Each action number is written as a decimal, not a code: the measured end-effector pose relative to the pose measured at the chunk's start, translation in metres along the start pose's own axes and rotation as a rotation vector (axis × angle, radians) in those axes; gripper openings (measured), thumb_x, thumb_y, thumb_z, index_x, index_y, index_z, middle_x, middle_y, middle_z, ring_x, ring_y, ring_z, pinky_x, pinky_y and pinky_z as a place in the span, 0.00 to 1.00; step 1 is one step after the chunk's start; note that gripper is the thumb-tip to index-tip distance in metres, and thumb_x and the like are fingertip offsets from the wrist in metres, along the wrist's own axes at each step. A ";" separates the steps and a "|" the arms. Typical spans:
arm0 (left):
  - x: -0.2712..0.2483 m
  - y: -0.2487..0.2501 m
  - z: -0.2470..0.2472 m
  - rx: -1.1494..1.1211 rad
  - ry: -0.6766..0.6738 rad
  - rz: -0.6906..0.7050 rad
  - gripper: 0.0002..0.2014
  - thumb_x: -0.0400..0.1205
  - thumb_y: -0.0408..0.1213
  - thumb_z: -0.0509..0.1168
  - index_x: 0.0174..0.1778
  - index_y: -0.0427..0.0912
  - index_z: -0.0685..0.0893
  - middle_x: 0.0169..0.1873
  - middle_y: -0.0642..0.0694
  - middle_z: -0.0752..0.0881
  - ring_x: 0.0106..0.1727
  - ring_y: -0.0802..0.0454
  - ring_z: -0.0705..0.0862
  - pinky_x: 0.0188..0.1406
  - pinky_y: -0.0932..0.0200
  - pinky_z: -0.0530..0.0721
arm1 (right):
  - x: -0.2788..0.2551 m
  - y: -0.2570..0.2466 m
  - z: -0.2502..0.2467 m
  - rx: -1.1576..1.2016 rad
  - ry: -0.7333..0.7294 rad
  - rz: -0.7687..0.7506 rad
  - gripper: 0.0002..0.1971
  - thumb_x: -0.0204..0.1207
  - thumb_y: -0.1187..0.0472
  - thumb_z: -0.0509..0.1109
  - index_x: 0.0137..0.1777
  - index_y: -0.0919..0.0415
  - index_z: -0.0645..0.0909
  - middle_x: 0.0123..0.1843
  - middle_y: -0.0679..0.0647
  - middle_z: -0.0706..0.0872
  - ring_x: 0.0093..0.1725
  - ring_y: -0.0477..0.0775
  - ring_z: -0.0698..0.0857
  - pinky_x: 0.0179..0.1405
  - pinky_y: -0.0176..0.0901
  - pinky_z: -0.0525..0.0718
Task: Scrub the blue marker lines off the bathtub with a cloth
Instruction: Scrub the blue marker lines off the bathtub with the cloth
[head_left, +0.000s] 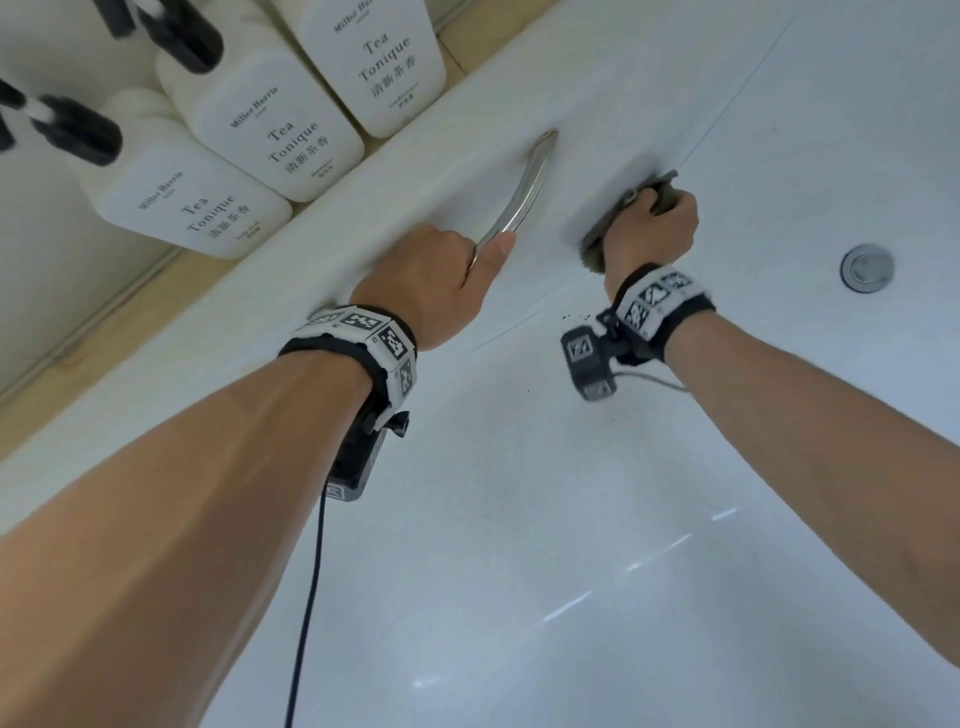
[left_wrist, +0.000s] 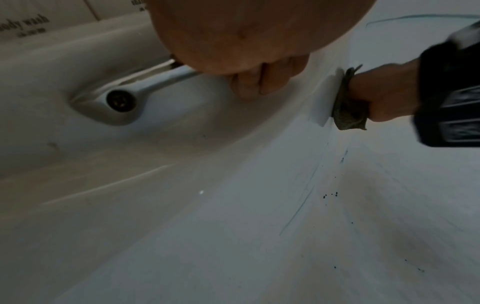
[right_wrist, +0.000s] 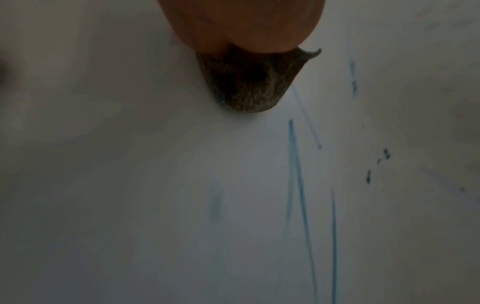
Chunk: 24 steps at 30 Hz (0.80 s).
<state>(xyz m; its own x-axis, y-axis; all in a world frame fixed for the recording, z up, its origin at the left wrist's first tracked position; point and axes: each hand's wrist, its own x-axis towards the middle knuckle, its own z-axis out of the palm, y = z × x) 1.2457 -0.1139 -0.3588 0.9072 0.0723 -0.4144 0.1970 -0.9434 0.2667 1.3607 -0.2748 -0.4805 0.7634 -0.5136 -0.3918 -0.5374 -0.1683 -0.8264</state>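
While right hand fingers clutch cloth against bathtub wall | left hand grips handle

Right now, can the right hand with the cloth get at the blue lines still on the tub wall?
Probably yes. The right hand presses the cloth on the bathtub wall; the blue marker lines lie on bare wall just below it, nothing between.

Bunched olive cloth against white, blue-lined bathtub
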 end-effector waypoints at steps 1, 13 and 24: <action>0.001 0.000 0.001 -0.001 0.004 0.003 0.35 0.89 0.60 0.41 0.25 0.39 0.71 0.20 0.42 0.73 0.24 0.49 0.72 0.29 0.54 0.64 | 0.006 -0.002 -0.001 -0.005 0.018 0.013 0.05 0.83 0.61 0.62 0.45 0.59 0.74 0.40 0.49 0.81 0.36 0.48 0.80 0.38 0.42 0.80; -0.004 0.005 -0.001 -0.017 0.059 0.024 0.34 0.90 0.57 0.43 0.22 0.38 0.68 0.17 0.42 0.70 0.20 0.47 0.70 0.23 0.56 0.62 | 0.012 -0.023 -0.002 0.053 -0.014 -0.032 0.06 0.83 0.58 0.61 0.46 0.59 0.75 0.37 0.48 0.82 0.33 0.47 0.83 0.30 0.40 0.80; 0.013 0.076 -0.001 0.108 0.243 -0.265 0.23 0.89 0.56 0.46 0.45 0.39 0.73 0.34 0.43 0.77 0.36 0.40 0.77 0.39 0.48 0.75 | 0.113 -0.103 -0.074 0.054 -0.175 -0.250 0.03 0.80 0.59 0.60 0.49 0.57 0.72 0.41 0.54 0.87 0.37 0.53 0.89 0.38 0.53 0.89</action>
<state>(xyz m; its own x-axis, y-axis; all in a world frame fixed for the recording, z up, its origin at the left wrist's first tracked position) 1.2724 -0.1842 -0.3429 0.8942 0.3813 -0.2345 0.4085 -0.9093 0.0792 1.4755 -0.3780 -0.4096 0.9221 -0.3082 -0.2340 -0.3092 -0.2232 -0.9244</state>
